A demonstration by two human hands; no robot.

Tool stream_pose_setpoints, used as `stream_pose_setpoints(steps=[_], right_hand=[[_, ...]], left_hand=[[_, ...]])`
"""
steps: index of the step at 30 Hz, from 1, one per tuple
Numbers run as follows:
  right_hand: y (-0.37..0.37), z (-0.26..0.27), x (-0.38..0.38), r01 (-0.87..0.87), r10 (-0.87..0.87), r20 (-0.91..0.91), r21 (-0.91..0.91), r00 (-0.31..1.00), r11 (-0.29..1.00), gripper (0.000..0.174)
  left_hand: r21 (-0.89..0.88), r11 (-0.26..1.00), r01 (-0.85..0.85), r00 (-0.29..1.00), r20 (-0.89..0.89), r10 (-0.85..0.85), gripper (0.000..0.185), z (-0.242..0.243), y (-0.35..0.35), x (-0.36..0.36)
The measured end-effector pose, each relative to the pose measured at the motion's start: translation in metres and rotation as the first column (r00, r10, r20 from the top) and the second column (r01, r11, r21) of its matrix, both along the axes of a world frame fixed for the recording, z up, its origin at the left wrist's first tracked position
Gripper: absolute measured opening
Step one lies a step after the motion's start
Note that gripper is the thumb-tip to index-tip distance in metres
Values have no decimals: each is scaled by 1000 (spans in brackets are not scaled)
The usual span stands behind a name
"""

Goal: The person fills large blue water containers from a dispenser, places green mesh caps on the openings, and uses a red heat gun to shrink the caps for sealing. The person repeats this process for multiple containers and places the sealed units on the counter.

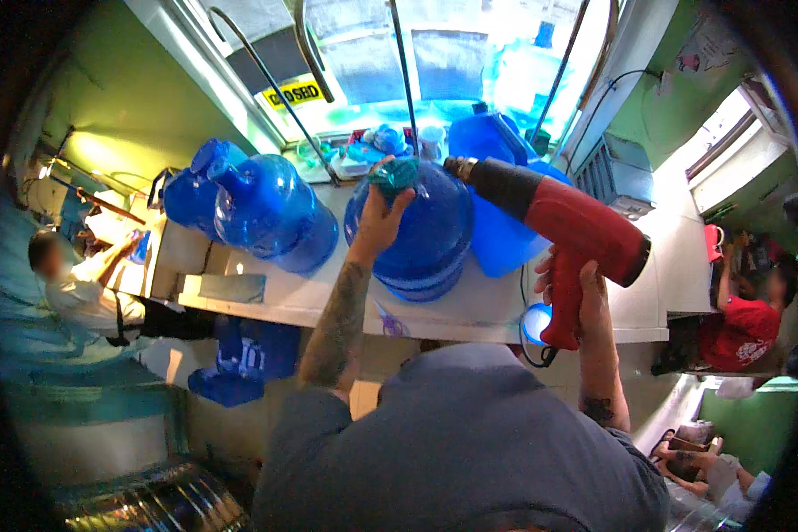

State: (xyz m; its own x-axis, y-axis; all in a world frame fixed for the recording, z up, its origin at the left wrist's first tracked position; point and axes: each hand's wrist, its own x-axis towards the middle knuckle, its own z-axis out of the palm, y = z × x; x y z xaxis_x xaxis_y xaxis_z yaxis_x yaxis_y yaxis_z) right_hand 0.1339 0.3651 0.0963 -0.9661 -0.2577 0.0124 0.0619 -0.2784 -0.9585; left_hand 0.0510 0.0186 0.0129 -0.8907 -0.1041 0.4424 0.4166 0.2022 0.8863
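Note:
A large blue water jug stands upright on the counter in front of me. My left hand is at its top, with the fingers around the neck and its green plastic cover. In my right hand is a red and black heat gun, gripped by its handle. The metal nozzle points left, towards the covered neck, and stays a short way apart from it. Whether the gun is running cannot be seen.
More blue jugs stand on the left, and a blue slim container on the right. Purple-handled scissors lie near the counter's edge. Metal bars rise before the window. People are at the far left and right.

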Motion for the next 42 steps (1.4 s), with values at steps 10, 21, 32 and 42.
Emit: stream_pose_setpoints(steps=[10, 21, 32, 42], right_hand=[[-24, 17, -7, -53, 49, 100, 37, 994, 998, 72], [-19, 13, 16, -147, 146, 24, 79, 989, 986, 56], [-10, -10, 25, -156, 167, -74, 139, 983, 978, 36], [-1, -23, 23, -173, 178, -82, 71, 981, 982, 40]], left_hand=[[-177, 984, 25, 994, 109, -6, 47, 12, -13, 12], [-330, 750, -573, 811, -362, 460, 78, -5, 19, 11], [-66, 955, -290, 955, -82, 284, 70, 3, 34, 35], [383, 913, 140, 939, 242, -246, 59, 31, 5, -18]])
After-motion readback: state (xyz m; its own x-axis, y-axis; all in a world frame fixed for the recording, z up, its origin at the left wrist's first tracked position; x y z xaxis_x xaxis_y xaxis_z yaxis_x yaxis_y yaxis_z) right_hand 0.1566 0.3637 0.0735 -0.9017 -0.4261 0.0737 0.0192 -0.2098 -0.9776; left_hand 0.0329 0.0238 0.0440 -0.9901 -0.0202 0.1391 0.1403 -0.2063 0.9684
